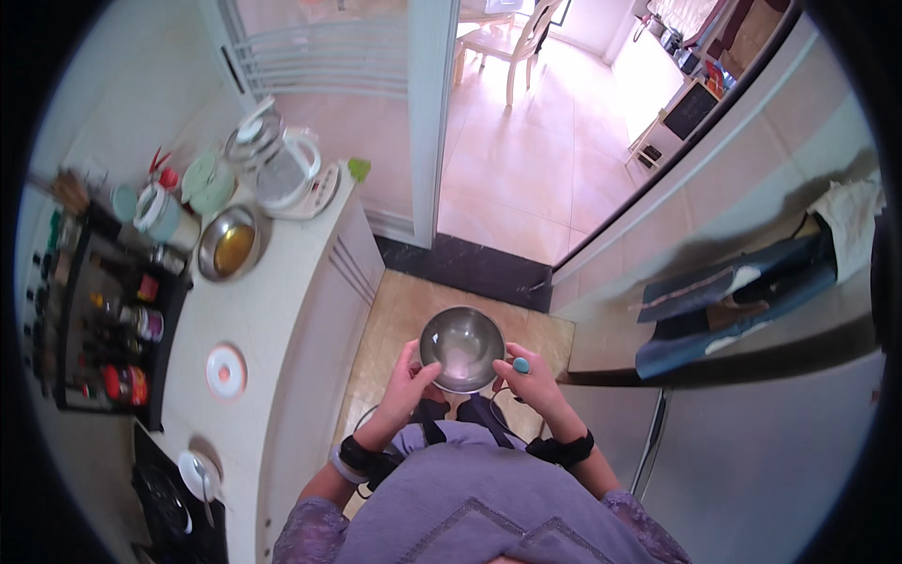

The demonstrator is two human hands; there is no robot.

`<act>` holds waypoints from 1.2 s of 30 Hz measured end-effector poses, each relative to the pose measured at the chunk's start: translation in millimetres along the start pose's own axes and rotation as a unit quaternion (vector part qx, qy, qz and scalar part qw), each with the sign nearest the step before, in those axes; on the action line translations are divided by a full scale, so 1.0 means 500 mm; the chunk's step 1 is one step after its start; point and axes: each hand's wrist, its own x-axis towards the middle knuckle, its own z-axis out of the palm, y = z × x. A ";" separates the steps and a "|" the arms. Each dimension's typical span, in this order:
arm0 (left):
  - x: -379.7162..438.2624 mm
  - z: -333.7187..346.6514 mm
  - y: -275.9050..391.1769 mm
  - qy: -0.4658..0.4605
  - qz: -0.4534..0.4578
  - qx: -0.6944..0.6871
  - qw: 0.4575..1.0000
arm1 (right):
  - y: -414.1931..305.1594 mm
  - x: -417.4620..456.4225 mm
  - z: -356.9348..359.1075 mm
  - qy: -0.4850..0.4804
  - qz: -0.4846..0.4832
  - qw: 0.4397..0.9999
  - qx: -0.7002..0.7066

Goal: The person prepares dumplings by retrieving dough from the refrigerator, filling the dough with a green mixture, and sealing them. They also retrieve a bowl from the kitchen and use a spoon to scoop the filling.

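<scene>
A round stainless steel bowl (pixel 461 349) is held level in front of my body, above the tiled floor. My left hand (pixel 412 381) grips its left side, with the thumb over the rim. On the opposite side my right hand (pixel 528 381) holds the rim, thumb on top and a turquoise ring on one finger. The inside of the bowl is shiny, with nothing visible in it but reflections. The fingers beneath the bowl are partly hidden.
The white counter (pixel 232 310) at left carries a metal bowl of amber liquid (pixel 234 248), a glass kettle (pixel 282 169), a small dish (pixel 227 372), a white bowl with a spoon (pixel 199 474) and a spice rack (pixel 116 317). A fridge (pixel 761 451) stands right; a doorway sill (pixel 472 271) lies ahead.
</scene>
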 end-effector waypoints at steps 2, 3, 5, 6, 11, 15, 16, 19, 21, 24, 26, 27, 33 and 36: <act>0.094 0.007 0.045 -0.009 0.023 0.011 1.000 | -0.031 0.084 -0.034 0.014 -0.009 0.999 -0.032; 0.142 0.013 0.070 -0.008 0.029 0.010 1.000 | -0.049 0.125 -0.055 0.020 -0.010 1.000 -0.019; 0.237 0.023 0.117 -0.011 0.022 0.021 0.999 | -0.086 0.207 -0.099 0.031 -0.012 0.999 0.006; 0.285 0.029 0.133 -0.012 0.019 0.026 0.999 | -0.087 0.249 -0.128 0.037 -0.013 0.999 -0.004; 0.530 0.070 0.218 -0.014 0.014 0.021 1.000 | -0.142 0.481 -0.290 0.035 -0.036 0.998 -0.021; 0.714 0.115 0.283 -0.007 0.013 0.015 1.000 | -0.204 0.650 -0.425 0.013 -0.062 0.998 0.004; 0.748 0.132 0.299 0.008 0.028 0.007 1.000 | -0.237 0.688 -0.458 0.005 -0.056 0.998 -0.027; 0.861 0.165 0.373 0.012 0.030 0.009 0.999 | -0.293 0.804 -0.538 -0.003 -0.043 0.999 -0.005; 0.934 0.175 0.398 0.015 0.032 0.025 0.999 | -0.328 0.877 -0.590 -0.011 -0.034 0.999 -0.016; 1.048 0.182 0.449 0.031 0.040 0.030 0.998 | -0.375 0.995 -0.649 -0.035 -0.017 0.999 0.009; 1.126 0.169 0.462 0.047 0.031 0.039 0.998 | -0.396 1.080 -0.683 -0.050 -0.018 0.998 0.024; 1.163 0.169 0.478 0.050 0.022 0.042 0.998 | -0.402 1.118 -0.703 -0.052 -0.016 0.998 0.027; 1.407 0.184 0.644 0.013 0.047 0.085 0.995 | -0.497 1.352 -0.838 -0.066 -0.004 0.997 0.042; 1.537 0.189 0.709 -0.001 0.055 0.110 0.992 | -0.542 1.459 -0.912 -0.063 0.026 0.996 0.058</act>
